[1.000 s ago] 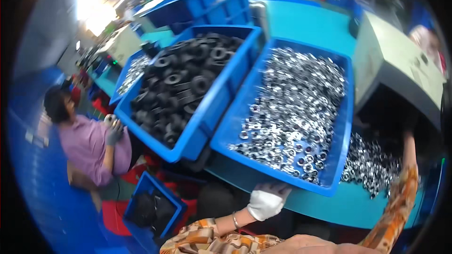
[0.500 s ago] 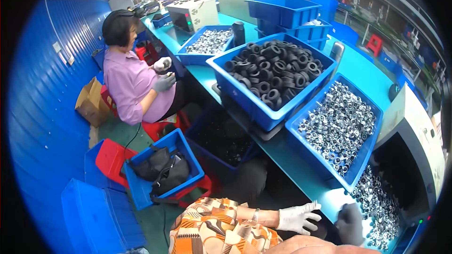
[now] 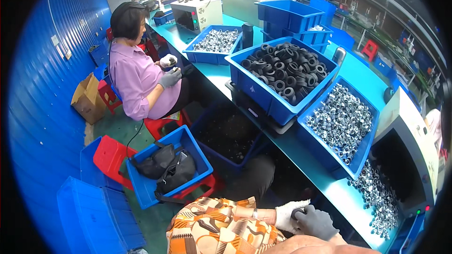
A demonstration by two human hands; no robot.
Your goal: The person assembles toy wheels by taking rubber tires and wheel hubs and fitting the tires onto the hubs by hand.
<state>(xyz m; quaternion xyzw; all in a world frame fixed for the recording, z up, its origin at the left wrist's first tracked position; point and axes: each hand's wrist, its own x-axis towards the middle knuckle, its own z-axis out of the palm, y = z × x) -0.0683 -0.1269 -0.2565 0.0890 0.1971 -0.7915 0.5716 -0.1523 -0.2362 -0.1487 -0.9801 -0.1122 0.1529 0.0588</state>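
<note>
My left hand (image 3: pixel 285 217), in a white glove, and my right hand (image 3: pixel 320 224), in a grey glove, meet over my lap at the front edge of the bench. Between them is a black rubber ring (image 3: pixel 297 213), partly covered by the fingers. Both hands are closed around it. Whether a metal piece sits inside the ring is hidden. To the right of my hands, small shiny metal rings (image 3: pixel 379 207) lie loose on the bench. Beyond them a blue bin (image 3: pixel 340 171) is full of the same metal rings, and another blue bin (image 3: pixel 263 99) is heaped with black rings.
A pale machine with a dark opening (image 3: pixel 409 146) stands at the right. At left, a blue crate (image 3: pixel 141 193) with black bags rests on a red stool. A co-worker in a purple shirt (image 3: pixel 136 75) sits along the teal bench (image 3: pixel 301 178). A dark bin (image 3: pixel 226 131) stands below it.
My right hand has moved left, away from the loose metal rings, to my left hand. My left hand has gone from spread fingers to closed on the black ring. The view has shifted slightly.
</note>
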